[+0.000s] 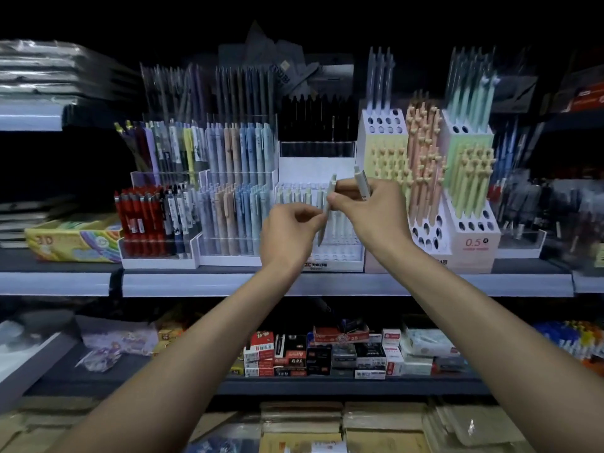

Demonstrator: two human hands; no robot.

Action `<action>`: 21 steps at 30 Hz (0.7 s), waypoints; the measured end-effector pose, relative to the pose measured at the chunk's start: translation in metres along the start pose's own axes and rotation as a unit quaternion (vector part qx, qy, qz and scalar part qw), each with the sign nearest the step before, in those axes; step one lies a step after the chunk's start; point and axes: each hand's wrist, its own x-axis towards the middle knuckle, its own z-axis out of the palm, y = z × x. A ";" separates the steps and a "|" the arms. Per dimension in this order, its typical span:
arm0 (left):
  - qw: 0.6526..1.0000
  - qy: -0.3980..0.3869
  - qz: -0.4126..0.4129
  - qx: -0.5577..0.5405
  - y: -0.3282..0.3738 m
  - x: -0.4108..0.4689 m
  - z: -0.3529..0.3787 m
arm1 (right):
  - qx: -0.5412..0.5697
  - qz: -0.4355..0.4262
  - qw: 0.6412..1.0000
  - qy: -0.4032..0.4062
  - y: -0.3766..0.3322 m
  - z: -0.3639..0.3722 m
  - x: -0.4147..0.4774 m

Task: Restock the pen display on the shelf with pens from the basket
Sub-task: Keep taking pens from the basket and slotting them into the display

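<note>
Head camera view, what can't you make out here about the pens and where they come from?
- Basket: nowhere in the head view.
- Second pen: mostly hidden inside the right hand.
- Slots in the white display: blocked by the left hand and the shared pen.
- Display's label: too small to read.

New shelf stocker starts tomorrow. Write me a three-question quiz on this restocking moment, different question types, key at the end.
1. True or false: the right hand holds more than one pale pen.
2. Multiple choice: the pale pen pinched between both hands is in front of which display? A) red pens B) clear tiered pen display C) green pens
3. Fill in: the left hand grips that pen with its ____.

Key: 1 true, a second pen sticks up from the right hand; 2 B; 3 fingertips.
</note>
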 end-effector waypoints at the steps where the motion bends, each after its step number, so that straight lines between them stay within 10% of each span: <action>1: 1.000 0.007 -0.004 0.005 -0.001 0.009 0.002 | -0.002 -0.006 1.000 0.006 0.003 0.003 0.008; 21: 0.987 0.072 -0.048 0.133 -0.030 0.045 0.034 | -0.031 0.018 0.999 0.023 0.058 0.038 0.057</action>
